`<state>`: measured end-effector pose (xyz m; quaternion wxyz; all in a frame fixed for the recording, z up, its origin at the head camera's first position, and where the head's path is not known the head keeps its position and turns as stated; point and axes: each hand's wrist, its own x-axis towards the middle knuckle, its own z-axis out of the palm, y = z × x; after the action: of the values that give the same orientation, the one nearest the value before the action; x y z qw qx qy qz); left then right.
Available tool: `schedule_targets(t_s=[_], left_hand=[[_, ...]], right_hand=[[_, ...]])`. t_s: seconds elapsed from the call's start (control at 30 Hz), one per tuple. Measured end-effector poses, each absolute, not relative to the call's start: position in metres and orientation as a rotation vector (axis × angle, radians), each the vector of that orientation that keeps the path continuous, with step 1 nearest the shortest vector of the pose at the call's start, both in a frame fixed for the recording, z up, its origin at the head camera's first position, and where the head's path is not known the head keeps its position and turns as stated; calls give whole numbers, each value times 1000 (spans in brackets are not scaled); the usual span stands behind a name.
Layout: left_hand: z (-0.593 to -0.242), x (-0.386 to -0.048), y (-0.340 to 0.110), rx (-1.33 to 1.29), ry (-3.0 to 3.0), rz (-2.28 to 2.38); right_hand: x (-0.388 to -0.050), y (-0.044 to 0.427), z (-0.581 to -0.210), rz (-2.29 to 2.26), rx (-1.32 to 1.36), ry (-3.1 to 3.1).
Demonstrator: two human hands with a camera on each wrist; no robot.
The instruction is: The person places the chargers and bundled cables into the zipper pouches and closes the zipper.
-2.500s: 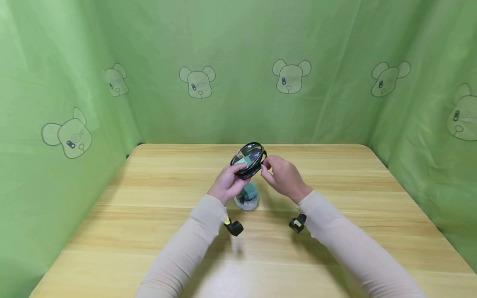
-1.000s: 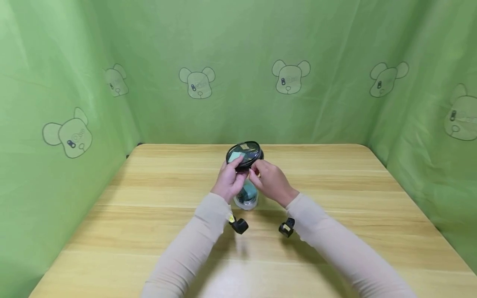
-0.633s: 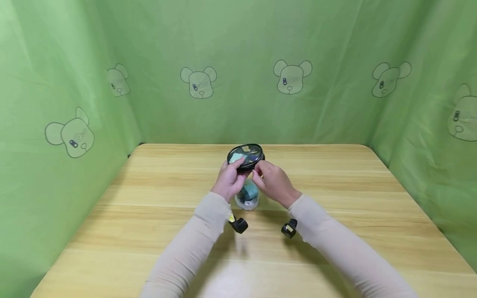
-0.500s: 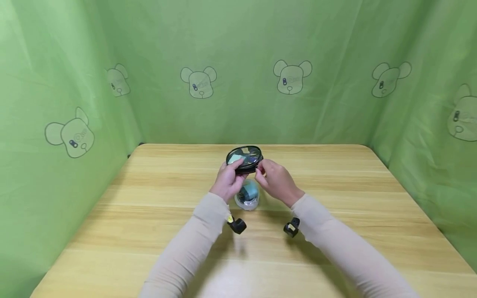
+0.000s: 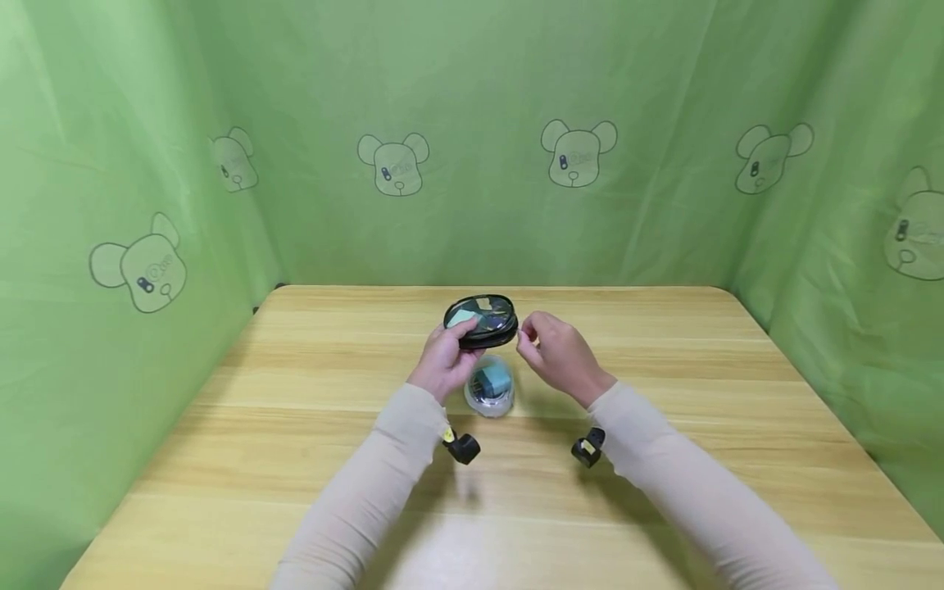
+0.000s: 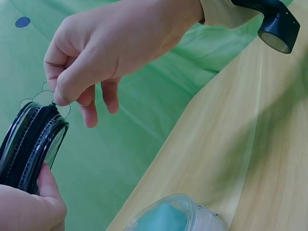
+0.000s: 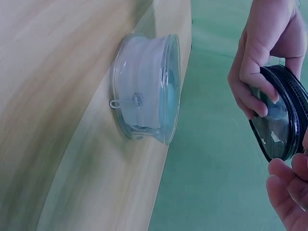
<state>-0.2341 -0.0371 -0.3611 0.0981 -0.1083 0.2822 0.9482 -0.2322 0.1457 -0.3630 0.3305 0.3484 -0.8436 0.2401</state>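
Note:
My left hand grips a round clear zip pouch with black edging, thumb on top and fingers below. Through its clear top show a pale green piece and other small items. In the left wrist view the black zip band runs along the pouch's side. My right hand pinches with thumb and forefinger at the zip's right end; the pull itself is hidden by the fingertips. Below the hands, a second round clear pouch with a whitish zip side and teal contents sits on the table, touched by neither hand.
The wooden table reaches back to green curtain walls printed with bear heads. A black wrist camera hangs under my left sleeve, another wrist camera under my right. In the right wrist view, a looped zip pull sticks out of the whitish pouch.
My right hand moved from the pouch's right side toward its front, then back right along the edge. The black-edged pouch has tilted flatter and sunk slightly. The pouch on the table stayed put.

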Motion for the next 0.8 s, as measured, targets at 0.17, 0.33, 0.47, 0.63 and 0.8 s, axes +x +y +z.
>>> schedule_targets(t_s=[0.17, 0.33, 0.47, 0.63, 0.8], left_hand=[[-361, -235, -36, -373, 806, 2826], [-361, -237, -35, -388, 753, 2851], [-362, -237, -31, -288, 708, 2881], [-361, -233, -25, -217, 732, 2895], [-359, -232, -24, -165, 761, 2910]], right_hand=[[-231, 146, -364, 647, 927, -2207], [-229, 141, -369, 650, 985, -2161], [-226, 136, -369, 659, 1044, -2146], [-221, 127, -365, 680, 1123, -2172], [-220, 125, -365, 668, 1127, -2182]])
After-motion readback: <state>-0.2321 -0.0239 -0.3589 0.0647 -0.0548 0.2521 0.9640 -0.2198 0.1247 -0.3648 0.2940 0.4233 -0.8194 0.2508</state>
